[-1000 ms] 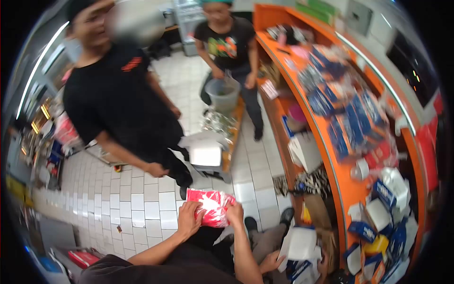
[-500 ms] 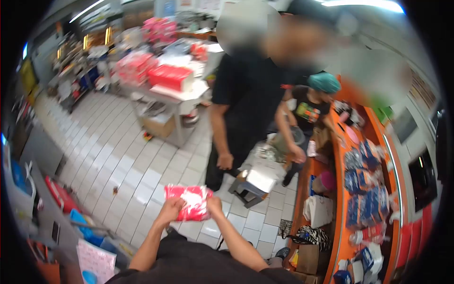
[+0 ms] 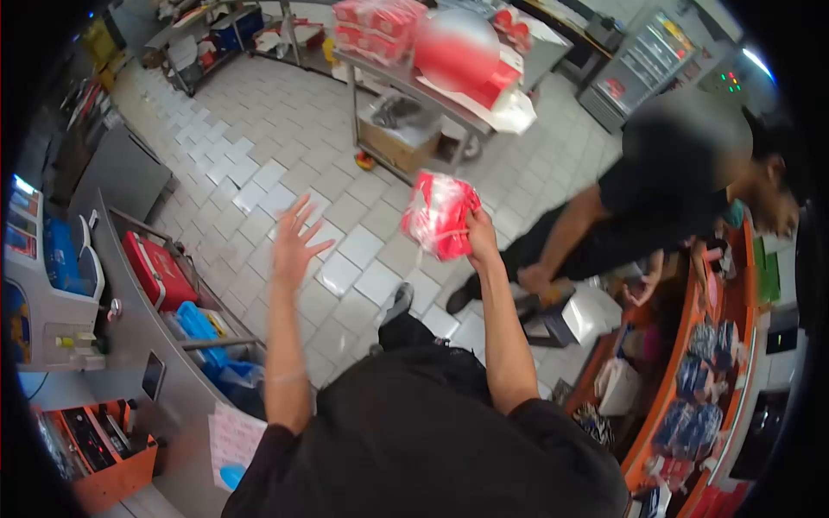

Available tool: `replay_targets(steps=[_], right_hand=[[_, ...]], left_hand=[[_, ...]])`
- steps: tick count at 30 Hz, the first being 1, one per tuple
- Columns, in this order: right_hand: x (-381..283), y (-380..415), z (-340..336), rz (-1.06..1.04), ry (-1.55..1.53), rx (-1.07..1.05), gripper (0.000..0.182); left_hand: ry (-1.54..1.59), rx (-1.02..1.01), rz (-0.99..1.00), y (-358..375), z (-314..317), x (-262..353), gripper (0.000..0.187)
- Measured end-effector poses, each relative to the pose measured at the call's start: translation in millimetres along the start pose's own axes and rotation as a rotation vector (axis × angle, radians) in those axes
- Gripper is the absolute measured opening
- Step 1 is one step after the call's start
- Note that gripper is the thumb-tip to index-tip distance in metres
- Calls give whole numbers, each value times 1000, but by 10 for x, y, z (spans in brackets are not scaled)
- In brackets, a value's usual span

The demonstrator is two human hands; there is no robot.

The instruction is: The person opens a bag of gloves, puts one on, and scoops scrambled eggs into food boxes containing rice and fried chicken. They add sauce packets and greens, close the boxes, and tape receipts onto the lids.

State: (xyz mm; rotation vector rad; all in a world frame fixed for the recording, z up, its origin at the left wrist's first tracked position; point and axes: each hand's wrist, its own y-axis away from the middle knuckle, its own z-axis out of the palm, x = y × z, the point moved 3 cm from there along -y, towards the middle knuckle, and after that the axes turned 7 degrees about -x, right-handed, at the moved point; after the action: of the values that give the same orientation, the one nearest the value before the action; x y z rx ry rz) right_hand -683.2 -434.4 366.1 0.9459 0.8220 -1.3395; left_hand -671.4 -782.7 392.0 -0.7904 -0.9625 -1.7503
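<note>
A red-and-white plastic-wrapped pack (image 3: 434,216) is held up in front of me, over the tiled floor. My right hand (image 3: 480,231) grips its right edge, with the fingers partly behind the wrap. What is inside the pack I cannot make out. My left hand (image 3: 298,240) is raised well to the left of the pack, fingers spread, touching nothing.
Ahead, a metal table (image 3: 406,79) bears red-and-white packs (image 3: 377,30). A person in dark clothes (image 3: 665,198) bends at the right beside a white box (image 3: 591,312). An orange shelf counter (image 3: 643,457) lines the right; a steel counter (image 3: 129,345) with a red case (image 3: 157,269) stands left.
My left hand has let go of the pack and moved left, its fingers opening. The view has turned rightward, toward the table. The other person now bends low at the right.
</note>
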Motion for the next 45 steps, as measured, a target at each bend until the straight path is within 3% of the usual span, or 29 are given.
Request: replay_targets(steps=[1, 3, 4, 6, 7, 9, 11, 13, 14, 16, 17, 18, 20, 21, 22, 23, 24, 25, 27, 29, 30, 33, 37, 38, 40, 42, 43, 44, 45], right_hand=[[-24, -159, 212, -18, 3, -25, 24], [-51, -451, 557, 33, 24, 35, 27], [-183, -539, 752, 36, -50, 25, 33], [-244, -730, 801, 144, 32, -45, 37], [-228, -1339, 951, 148, 111, -153, 41], [176, -1854, 1107, 207, -230, -272, 55], [-14, -2095, 1537, 342, -290, -461, 71], [101, -2451, 1846, 324, -166, -576, 63], [121, -2696, 2016, 383, 146, -651, 57], [78, -3165, 2452, 306, 349, -713, 32], [244, -3504, 2559, 107, 391, -751, 27], [348, -3894, 2634, -91, 442, -768, 21], [-216, -4284, 2959, -359, 1084, -695, 19], [-9, -4592, 2981, -549, 1076, -668, 20], [-73, -4877, 3099, -447, 1291, -546, 18], [-210, -5138, 3048, -455, 1371, -255, 22], [-464, -5242, 2932, -659, 982, -139, 27], [-838, -5099, 2946, -974, 1139, 151, 25], [-1285, -4686, 2754, -1043, 1088, 577, 24], [-1310, -3890, 2685, -764, 1052, 833, 18], [-1155, -3659, 2608, -673, 932, 836, 15], [-457, -3007, 2676, -541, 999, 993, 15], [763, -2852, 2657, -118, 813, 1336, 14], [866, -2953, 2729, -114, 794, 1338, 14], [1022, -3044, 2748, 159, 583, 1417, 13], [1059, -3130, 2760, -20, 434, 1413, 18], [795, -3079, 2904, 93, 474, 1579, 15], [694, -2948, 2941, -99, 436, 1882, 17], [349, -2820, 2996, -441, 117, 2104, 20]], left_hand=[[-321, 179, 75, -563, -199, -205, 56], [400, -444, -72, -919, 311, -199, 59], [403, -438, -70, -1131, 387, -50, 59], [22, -408, -16, -1293, 273, 138, 71], [-26, -409, -3, -1721, 18, 398, 71], [205, -261, 144, -1900, -268, 568, 78], [285, -190, 214, -2029, -457, 845, 80], [289, -133, 302, -2174, -755, 1071, 83], [283, -100, 350, -2285, -920, 1185, 82], [545, -95, 310, -2536, -1510, 1247, 66], [651, -151, 368, -2689, -1796, 1329, 63], [891, -427, 284, -2819, -2108, 1393, 61], [940, -511, 105, -3382, -2416, 1594, 60], [930, -555, 13, -3742, -2467, 1623, 60], [917, -604, -119, -4112, -2461, 1624, 60], [908, -650, -308, -4456, -2400, 1469, 59], [899, -700, -498, -4689, -2288, 1267, 59], [883, -765, -651, -4970, -2128, 1121, 59], [826, -853, -784, -5473, -2063, 1225, 59], [790, -925, -745, -5924, -2042, 1441, 59], [784, -952, -716, -6156, -2003, 1592, 59], [780, -984, -620, -6664, -2040, 1899, 58], [743, -972, -465, -7420, -2299, 2324, 58], [729, -961, -418, -7641, -2374, 2444, 57], [714, -933, -332, -8051, -2456, 2579, 57], [802, -1000, -416, -8794, -2340, 2585, 59], [909, -1078, -475, -9131, -2250, 2646, 60], [914, -1078, -458, -9031, -2018, 2871, 60], [767, -866, -389, -8699, -1741, 3238, 60]])
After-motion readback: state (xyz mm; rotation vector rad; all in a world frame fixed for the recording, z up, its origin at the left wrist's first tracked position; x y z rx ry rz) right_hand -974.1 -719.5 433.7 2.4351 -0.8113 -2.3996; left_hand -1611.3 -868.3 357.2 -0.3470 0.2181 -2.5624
